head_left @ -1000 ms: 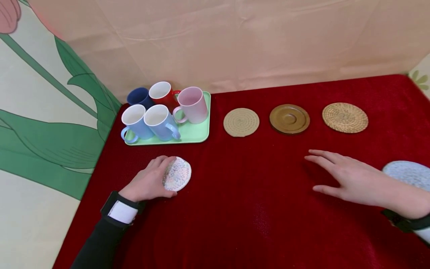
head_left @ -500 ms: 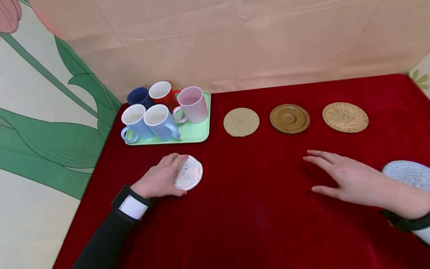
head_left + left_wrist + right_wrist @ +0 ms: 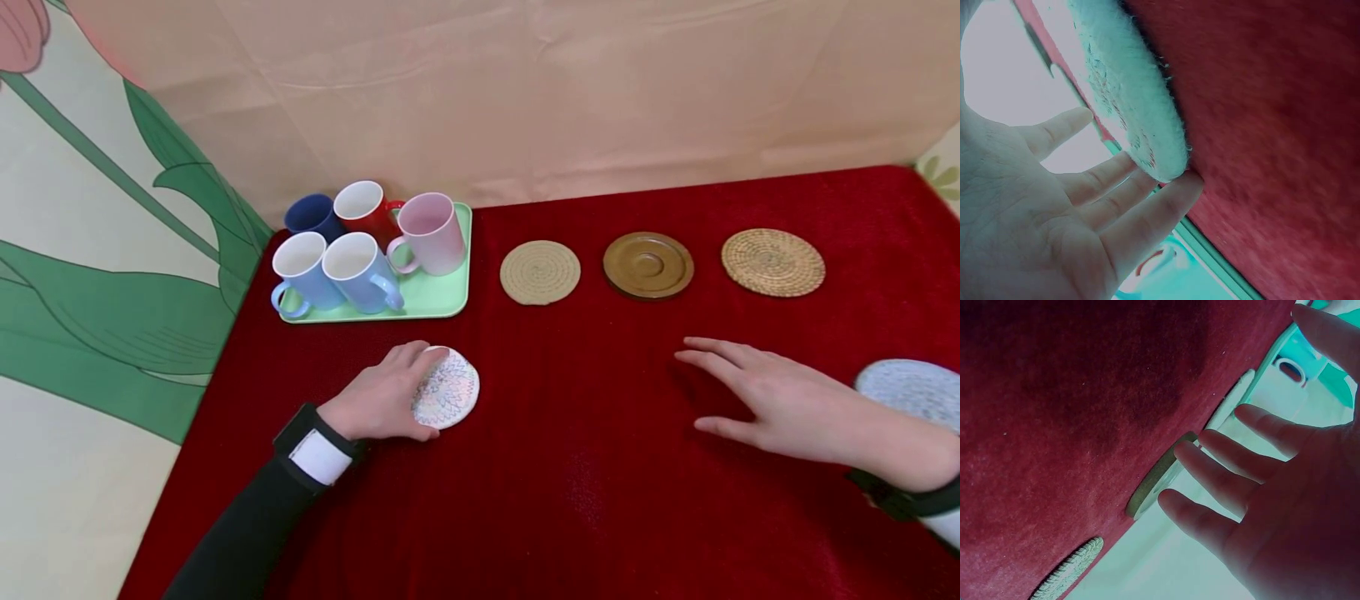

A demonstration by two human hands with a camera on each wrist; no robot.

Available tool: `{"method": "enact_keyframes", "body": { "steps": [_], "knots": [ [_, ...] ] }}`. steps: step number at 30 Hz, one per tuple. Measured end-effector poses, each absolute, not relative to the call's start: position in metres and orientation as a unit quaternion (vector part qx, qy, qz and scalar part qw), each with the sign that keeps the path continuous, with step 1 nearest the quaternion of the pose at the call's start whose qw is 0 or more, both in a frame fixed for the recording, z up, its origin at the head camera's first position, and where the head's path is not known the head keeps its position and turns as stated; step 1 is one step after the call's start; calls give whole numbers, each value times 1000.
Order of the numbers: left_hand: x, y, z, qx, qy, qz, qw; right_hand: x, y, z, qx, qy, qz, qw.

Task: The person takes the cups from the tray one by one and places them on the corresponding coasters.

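A round, thick white fabric coaster [image 3: 452,387] with fine multicoloured patterning is positioned low over the tabletop, near the front edge of a tray; whether it is raised from the surface cannot be determined. It is gripped at the rim by the left hand [image 3: 386,396], whose thumb is placed at the near edge and whose fingers are laid at the far edge. The right hand [image 3: 780,400] is held palm down, well apart from the coaster, with fingers extended and parted; nothing is held in it. Behind its wrist, a round grey-blue speckled mat [image 3: 911,386] is partly hidden. Farther back, a row is formed, from left to right, by a round beige coiled-cord mat [image 3: 540,273], a round brown wooden saucer [image 3: 648,265] and a round straw-coloured woven mat [image 3: 773,262]. To the left of the row, on the light green rectangular tray [image 3: 438,298], are grouped a dark blue cup [image 3: 318,218], a red mug with a white interior [image 3: 377,225], a pink mug [image 3: 440,243] and two light blue mugs [image 3: 365,287]. The tabletop is covered by a red plush cloth [image 3: 525,500], behind which a pale peach cloth [image 3: 600,100] is hung.
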State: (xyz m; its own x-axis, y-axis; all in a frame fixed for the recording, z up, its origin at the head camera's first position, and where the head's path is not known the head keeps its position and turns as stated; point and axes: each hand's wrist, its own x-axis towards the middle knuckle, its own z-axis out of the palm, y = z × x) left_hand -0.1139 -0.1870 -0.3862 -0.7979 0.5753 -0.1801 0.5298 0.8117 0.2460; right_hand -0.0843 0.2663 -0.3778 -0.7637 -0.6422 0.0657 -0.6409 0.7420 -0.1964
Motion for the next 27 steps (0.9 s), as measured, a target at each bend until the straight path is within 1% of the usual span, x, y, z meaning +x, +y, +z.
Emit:
{"method": "enact_keyframes", "body": {
  "steps": [14, 19, 23, 27],
  "knots": [
    [-118, -162, -383, 319, 932, 72, 156, -84, 266, -379, -346, 932, -105, 1],
    [-121, -151, -381, 327, 926, 70, 178, -83, 262, -378, -351, 930, -106, 6],
    [-121, -148, -380, 325, 925, 63, 183, -87, 247, -375, -372, 922, -102, 18],
    [-120, -149, -380, 324, 926, 64, 181, -97, 214, -373, -408, 907, -95, 37]
  ]
}}
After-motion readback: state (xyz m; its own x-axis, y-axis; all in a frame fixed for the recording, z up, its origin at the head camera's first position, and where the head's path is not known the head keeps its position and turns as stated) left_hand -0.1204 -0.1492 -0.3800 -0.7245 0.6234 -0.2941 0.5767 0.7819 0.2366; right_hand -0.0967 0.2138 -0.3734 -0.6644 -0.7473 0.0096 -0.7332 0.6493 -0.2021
